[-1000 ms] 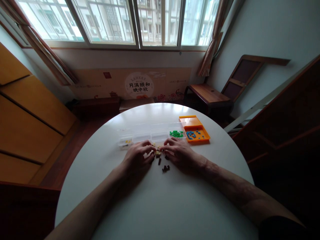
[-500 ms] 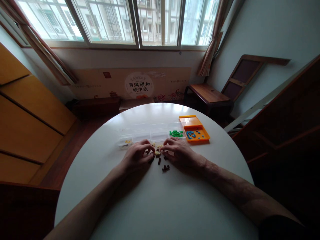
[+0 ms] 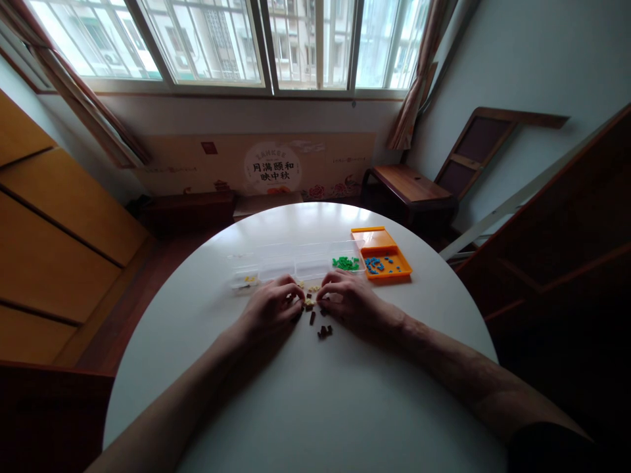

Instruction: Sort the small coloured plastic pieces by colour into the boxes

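Note:
My left hand (image 3: 274, 301) rests on the white round table (image 3: 315, 407), its thumb and fingers curled closed at the tips. Facing it, my right hand (image 3: 351, 299) is bent the same way, fingertips drawn together. What either pinch holds is too small to make out. Between the fingertips lies a cream and brown piece (image 3: 309, 305), like small building bricks. Other cream bricks (image 3: 314, 289) are just beyond it. Closer to me are a dark brown brick (image 3: 312, 318) and a cluster of brown bricks (image 3: 325, 332).
Behind my hands stands a clear compartment box (image 3: 276, 269), with green bricks (image 3: 346, 263) at its right end and yellow pieces (image 3: 250, 280) at its left. An open orange case (image 3: 405, 269) beside it holds blue pieces (image 3: 374, 265). A wooden chair (image 3: 414, 184) stands past the table.
The whole view has shifted slightly left. My hands keep nearly the same pose over the bricks, with only small finger movement.

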`<control>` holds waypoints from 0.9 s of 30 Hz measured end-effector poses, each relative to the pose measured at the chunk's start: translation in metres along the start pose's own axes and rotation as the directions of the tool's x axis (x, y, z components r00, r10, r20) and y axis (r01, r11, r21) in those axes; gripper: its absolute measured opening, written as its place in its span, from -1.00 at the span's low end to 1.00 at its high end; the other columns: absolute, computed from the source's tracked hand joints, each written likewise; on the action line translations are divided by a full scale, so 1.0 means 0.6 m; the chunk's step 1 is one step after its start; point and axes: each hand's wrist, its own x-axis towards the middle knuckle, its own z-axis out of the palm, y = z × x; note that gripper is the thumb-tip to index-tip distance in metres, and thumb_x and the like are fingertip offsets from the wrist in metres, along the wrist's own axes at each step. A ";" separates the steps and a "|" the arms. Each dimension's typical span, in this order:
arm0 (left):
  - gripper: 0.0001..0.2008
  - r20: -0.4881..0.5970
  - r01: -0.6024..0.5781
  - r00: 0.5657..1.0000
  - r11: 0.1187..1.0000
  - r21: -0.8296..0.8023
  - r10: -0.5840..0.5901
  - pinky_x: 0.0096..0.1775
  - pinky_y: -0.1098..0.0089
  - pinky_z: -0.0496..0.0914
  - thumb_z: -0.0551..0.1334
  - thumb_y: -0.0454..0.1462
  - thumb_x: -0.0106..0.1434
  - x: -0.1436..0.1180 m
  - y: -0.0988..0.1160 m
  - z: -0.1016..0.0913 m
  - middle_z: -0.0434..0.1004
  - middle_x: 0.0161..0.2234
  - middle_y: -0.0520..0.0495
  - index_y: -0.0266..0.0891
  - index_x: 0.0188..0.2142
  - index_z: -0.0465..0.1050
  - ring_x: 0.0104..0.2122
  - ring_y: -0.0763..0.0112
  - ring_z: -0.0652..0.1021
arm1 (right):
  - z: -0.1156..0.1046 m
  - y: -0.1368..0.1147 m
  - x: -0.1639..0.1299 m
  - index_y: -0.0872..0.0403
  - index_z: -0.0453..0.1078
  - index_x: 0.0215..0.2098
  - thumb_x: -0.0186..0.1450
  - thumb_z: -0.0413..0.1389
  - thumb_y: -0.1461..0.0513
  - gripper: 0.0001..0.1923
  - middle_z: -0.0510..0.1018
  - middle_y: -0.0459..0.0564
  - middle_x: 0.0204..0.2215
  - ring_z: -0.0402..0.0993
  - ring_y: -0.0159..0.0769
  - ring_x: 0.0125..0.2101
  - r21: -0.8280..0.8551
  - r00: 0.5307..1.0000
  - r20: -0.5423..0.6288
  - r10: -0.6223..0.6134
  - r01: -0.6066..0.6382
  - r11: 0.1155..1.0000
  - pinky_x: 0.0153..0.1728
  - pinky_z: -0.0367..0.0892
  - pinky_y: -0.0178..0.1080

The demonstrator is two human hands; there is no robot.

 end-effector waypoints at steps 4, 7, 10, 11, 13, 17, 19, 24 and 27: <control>-0.85 -0.001 0.004 1.000 1.000 0.026 -0.004 -0.25 0.40 0.39 0.25 -0.26 0.47 0.001 0.000 -0.001 0.60 -0.17 -0.07 -0.19 -0.19 0.61 -0.37 0.44 0.51 | 0.002 0.002 -0.001 -0.04 0.65 -0.18 0.43 0.37 0.25 -0.97 0.65 -0.03 -0.16 0.57 -0.21 -0.13 -0.012 1.000 0.007 0.007 -0.007 1.000 -0.03 0.43 -0.17; -0.89 -0.034 0.000 0.999 1.000 -0.011 0.000 -0.17 0.37 0.44 0.25 -0.28 0.47 -0.001 -0.003 -0.003 0.64 -0.18 -0.06 -0.18 -0.17 0.59 -0.34 0.40 0.55 | 0.002 0.001 0.001 -0.02 0.63 -0.18 0.46 0.35 0.23 -0.98 0.66 -0.02 -0.17 0.56 -0.21 -0.15 -0.038 1.000 0.003 -0.026 0.026 0.999 -0.04 0.44 -0.15; -0.93 -0.079 -0.005 0.997 0.996 -0.091 -0.002 -0.15 0.37 0.47 0.28 -0.29 0.46 -0.005 -0.008 -0.002 0.68 -0.21 -0.04 -0.17 -0.14 0.57 -0.29 0.37 0.59 | 0.000 0.000 0.003 -0.01 0.61 -0.15 0.47 0.33 0.22 -0.99 0.67 0.00 -0.16 0.56 -0.20 -0.16 -0.048 0.997 -0.053 -0.064 0.062 0.997 -0.05 0.45 -0.14; -0.93 -0.087 -0.004 0.996 0.993 -0.122 -0.007 -0.16 0.38 0.47 0.29 -0.28 0.46 -0.007 -0.009 -0.001 0.68 -0.22 -0.04 -0.17 -0.14 0.58 -0.29 0.38 0.60 | -0.001 -0.001 0.003 -0.01 0.60 -0.14 0.48 0.32 0.22 -0.99 0.67 0.01 -0.16 0.56 -0.20 -0.16 -0.043 0.995 -0.079 -0.069 0.066 0.997 -0.06 0.45 -0.14; -0.94 -0.090 0.001 0.996 0.984 -0.178 -0.017 -0.19 0.40 0.47 0.31 -0.26 0.46 -0.008 -0.007 0.001 0.69 -0.23 -0.03 -0.17 -0.13 0.58 -0.31 0.40 0.60 | -0.004 -0.003 0.005 -0.01 0.59 -0.14 0.49 0.31 0.22 -0.98 0.66 0.01 -0.17 0.57 -0.20 -0.16 -0.025 0.989 -0.125 -0.073 0.071 0.997 -0.06 0.46 -0.13; -0.94 -0.070 -0.030 0.998 0.960 -0.279 0.011 -0.21 0.41 0.47 0.34 -0.27 0.44 -0.005 0.006 0.007 0.68 -0.22 -0.05 -0.19 -0.13 0.60 -0.32 0.42 0.58 | -0.010 -0.012 0.009 -0.01 0.57 -0.13 0.51 0.28 0.22 -0.97 0.64 0.01 -0.18 0.57 -0.21 -0.17 0.015 0.983 -0.157 -0.090 0.094 0.995 -0.06 0.48 -0.12; -0.93 -0.079 -0.056 0.996 0.946 -0.319 0.032 -0.22 0.41 0.48 0.35 -0.27 0.44 -0.002 0.015 0.009 0.67 -0.21 -0.07 -0.20 -0.13 0.62 -0.31 0.42 0.58 | -0.013 -0.017 0.012 -0.01 0.57 -0.12 0.52 0.28 0.22 -0.97 0.64 0.01 -0.18 0.57 -0.21 -0.17 0.028 0.983 -0.154 -0.103 0.108 0.994 -0.06 0.49 -0.12; -0.87 -0.098 -0.054 0.995 0.911 -0.409 0.015 -0.25 0.41 0.47 0.36 -0.24 0.47 0.002 0.029 0.015 0.68 -0.18 -0.12 -0.20 -0.09 0.69 -0.29 0.41 0.59 | -0.013 -0.021 0.014 0.00 0.56 -0.10 0.52 0.29 0.21 -0.96 0.62 0.01 -0.19 0.56 -0.21 -0.18 0.040 0.980 -0.150 -0.132 0.139 0.989 -0.09 0.49 -0.14; -0.85 -0.087 -0.029 0.996 0.903 -0.429 -0.010 -0.24 0.39 0.46 0.35 -0.21 0.48 0.001 0.031 0.017 0.69 -0.19 -0.13 -0.20 -0.09 0.71 -0.26 0.38 0.61 | -0.012 -0.021 0.013 -0.01 0.56 -0.10 0.53 0.28 0.19 -0.95 0.63 0.01 -0.19 0.56 -0.21 -0.18 0.039 0.984 -0.133 -0.122 0.128 0.991 -0.09 0.49 -0.14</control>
